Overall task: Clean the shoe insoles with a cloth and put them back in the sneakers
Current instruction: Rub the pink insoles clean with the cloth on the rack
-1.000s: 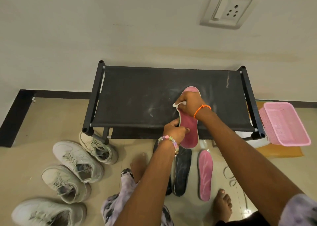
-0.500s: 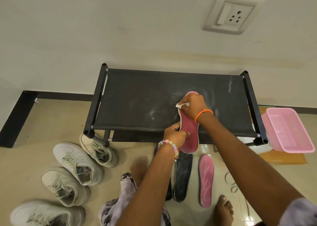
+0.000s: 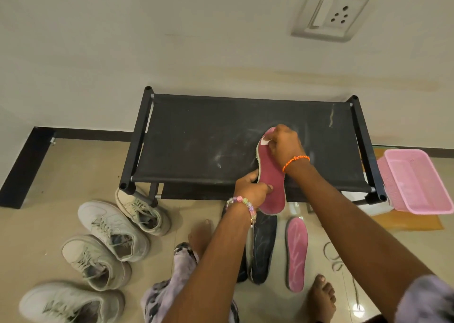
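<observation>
Head view: pink insole (image 3: 271,182) lengthwise, toe toward wall, heel toward person.

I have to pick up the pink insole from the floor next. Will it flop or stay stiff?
Probably bendy: the matching insole in the hands looks thin and slightly curved. The pink insole on the floor lies flat, so likely light; its low edge may resist fingers.

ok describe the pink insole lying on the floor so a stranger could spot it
Start at the black shoe rack against the wall. On the tiles before its right half lie some insoles; the pink insole is rightmost, beside a black insole, untouched.
</observation>
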